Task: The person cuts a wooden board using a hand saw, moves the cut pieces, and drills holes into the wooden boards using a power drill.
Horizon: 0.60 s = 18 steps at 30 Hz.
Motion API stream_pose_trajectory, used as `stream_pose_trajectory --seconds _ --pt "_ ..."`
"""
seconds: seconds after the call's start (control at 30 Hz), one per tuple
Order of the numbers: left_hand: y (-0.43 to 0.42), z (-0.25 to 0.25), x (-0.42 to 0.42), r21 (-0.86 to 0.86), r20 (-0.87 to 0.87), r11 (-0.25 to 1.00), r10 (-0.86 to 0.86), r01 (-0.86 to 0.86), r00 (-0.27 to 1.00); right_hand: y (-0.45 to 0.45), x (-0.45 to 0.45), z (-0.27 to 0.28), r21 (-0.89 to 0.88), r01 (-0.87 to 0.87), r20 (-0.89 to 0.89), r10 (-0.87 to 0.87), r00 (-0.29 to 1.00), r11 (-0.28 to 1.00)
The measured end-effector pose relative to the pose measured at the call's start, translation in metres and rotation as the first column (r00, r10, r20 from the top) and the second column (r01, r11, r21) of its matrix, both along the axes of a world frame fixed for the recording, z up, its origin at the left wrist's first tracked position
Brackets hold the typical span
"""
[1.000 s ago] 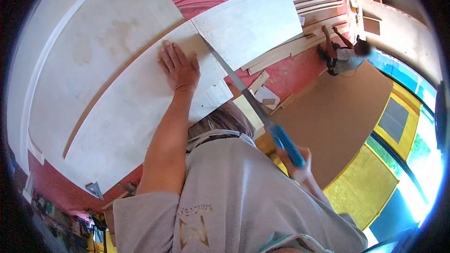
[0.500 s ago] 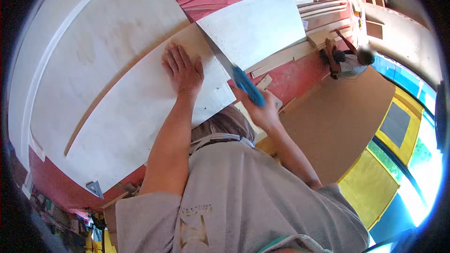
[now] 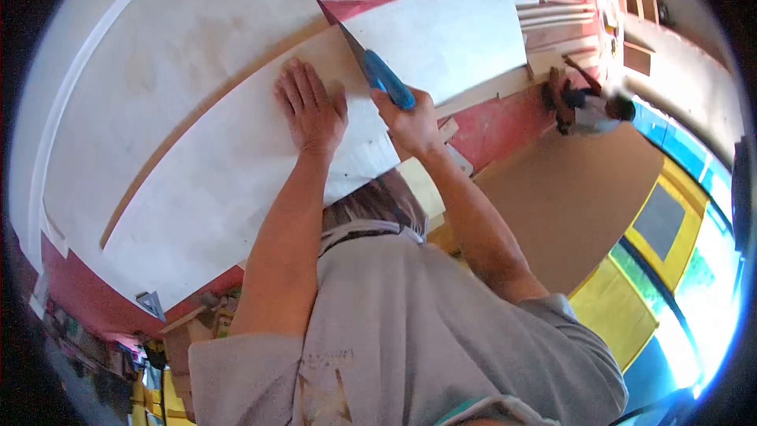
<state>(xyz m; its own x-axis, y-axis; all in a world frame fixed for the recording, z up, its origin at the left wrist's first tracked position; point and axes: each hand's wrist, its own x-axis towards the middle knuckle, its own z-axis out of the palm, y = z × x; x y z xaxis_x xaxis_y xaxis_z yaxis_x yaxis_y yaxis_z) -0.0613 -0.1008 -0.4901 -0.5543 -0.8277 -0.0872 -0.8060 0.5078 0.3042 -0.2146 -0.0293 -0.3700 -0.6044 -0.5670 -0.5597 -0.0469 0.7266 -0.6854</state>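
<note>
Right hand (image 3: 415,123) grips one saw (image 3: 383,77); left hand (image 3: 312,113) touches one board (image 3: 206,189).

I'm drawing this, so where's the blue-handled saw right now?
In the head view, the saw is in the upper middle, held in the right hand, its blade set across the white board, just right of the left hand.

The right hand (image 3: 414,122) grips a blue-handled handsaw (image 3: 388,80), blade (image 3: 352,46) towards eleven o'clock; at its eight o'clock, the left hand (image 3: 314,114) lies flat on a white panel (image 3: 213,189).
</note>
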Motion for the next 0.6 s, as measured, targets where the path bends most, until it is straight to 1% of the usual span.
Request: stream_pose_trajectory --seconds 0.03,0.1,0.13,0.17,0.2,0.23,0.27,0.3,0.33,0.37,0.4,0.47,0.5,0.53,0.57,0.6 --pt "0.002 0.0 0.001 0.01 0.016 1.0 -0.006 0.005 1.0 0.013 0.006 0.011 -0.001 0.017 -0.009 -0.017 1.0 1.0" --pt "-0.013 -0.004 -0.01 -0.013 0.004 1.0 0.011 -0.011 1.0 0.043 0.013 0.044 0.137 -0.026 -0.016 0.029 0.999 0.99" --pt "-0.01 -0.005 -0.006 -0.023 -0.001 1.0 -0.003 0.003 1.0 0.061 0.026 0.09 0.079 0.031 -0.042 -0.028 0.999 0.996" --pt "-0.006 -0.005 -0.002 -0.03 -0.005 0.999 -0.017 0.017 1.0 0.087 0.03 0.136 0.249 0.072 0.064 -0.09 0.994 0.966" --pt "-0.005 -0.005 -0.002 -0.025 -0.01 0.999 -0.022 0.022 1.0 0.138 0.033 0.159 0.284 0.041 0.045 -0.056 0.997 0.958" --pt "-0.005 -0.005 -0.002 -0.04 -0.026 0.999 -0.012 0.011 1.0 0.179 0.039 0.189 0.24 0.071 0.1 -0.097 0.99 0.968" --pt "-0.006 -0.005 -0.004 -0.059 -0.041 0.998 -0.001 -0.001 0.999 0.2 0.042 0.227 0.294 -0.024 0.039 0.014 0.999 0.956" --pt "-0.006 -0.005 -0.006 -0.057 -0.042 0.998 -0.005 0.003 0.999 0.206 0.043 0.259 0.358 -0.028 0.042 0.014 0.999 0.933" --pt "-0.005 -0.005 -0.006 -0.065 -0.038 0.998 -0.006 0.004 0.999 0.207 0.044 0.277 0.423 -0.031 0.049 0.012 0.999 0.906" --pt "-0.006 -0.004 -0.006 -0.075 -0.033 0.997 -0.001 -0.001 0.999 0.201 0.043 0.27 0.424 -0.032 0.052 0.01 0.999 0.905" --pt "-0.006 -0.004 -0.005 -0.075 -0.026 0.997 0.0 -0.002 1.0 0.187 0.041 0.253 0.33 -0.04 0.026 0.033 0.999 0.943" --pt "-0.008 -0.002 -0.005 -0.055 -0.053 0.998 0.007 -0.01 0.999 0.153 0.033 0.177 0.276 -0.026 0.021 0.021 1.0 0.961" --pt "-0.01 -0.001 -0.007 -0.056 -0.047 0.998 0.017 -0.019 0.999 0.13 0.028 0.109 0.201 0.019 0.022 -0.023 0.999 0.979" --pt "-0.009 0.002 -0.006 -0.045 -0.051 0.999 0.007 -0.01 0.999 0.113 0.022 0.03 0.079 0.053 0.039 -0.056 0.998 0.995" --pt "-0.007 0.003 -0.006 -0.038 -0.057 0.999 0.002 -0.004 0.998 0.058 0.014 0.012 0.053 -0.02 -0.026 0.021 0.999 0.998" --pt "-0.006 0.001 -0.007 -0.046 -0.051 0.999 0.013 -0.016 0.999 0.018 0.007 -0.003 -0.018 -0.024 -0.036 0.024 0.999 1.0"
